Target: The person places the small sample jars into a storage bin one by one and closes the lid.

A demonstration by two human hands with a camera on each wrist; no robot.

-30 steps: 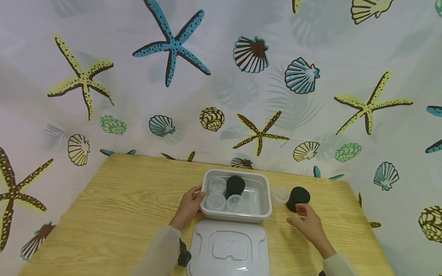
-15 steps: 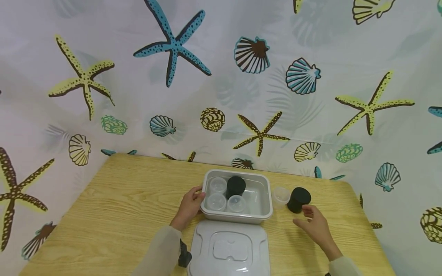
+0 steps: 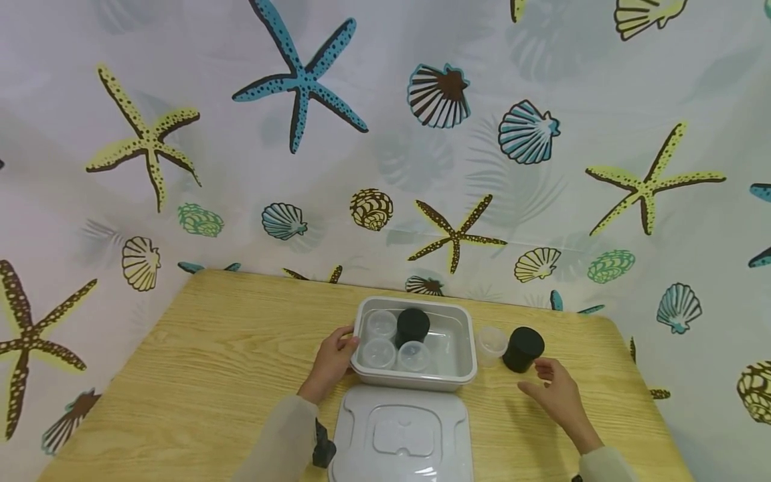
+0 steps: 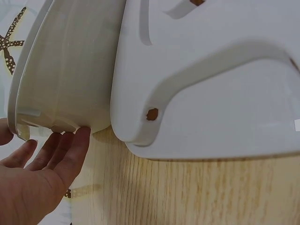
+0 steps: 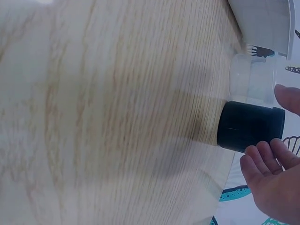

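Observation:
A white plastic box (image 3: 468, 348) holds several clear lidded tubs (image 3: 378, 353) and a black lidded jar (image 3: 413, 324) in its left and middle part. My left hand (image 3: 330, 360) grips the box's left end. In the left wrist view its fingers lie against the outer wall, with the thumb up at the rim. Right of the box stand another clear tub (image 3: 491, 343) and a second black jar (image 3: 523, 349), side by side. My right hand (image 3: 560, 395) hovers near that jar, thumb and fingers spread with nothing between them. Its fingertips overlap the jar in the right wrist view.
The white lid (image 3: 402, 432) lies flat on the wooden table (image 3: 241, 348), directly in front of the box. A curtain (image 3: 385, 154) printed with starfish and shells hangs behind the table and along both sides.
My right hand has drifted a little to the right, away from the front of the black jar. My left hand, the box and the tubs stay as they were.

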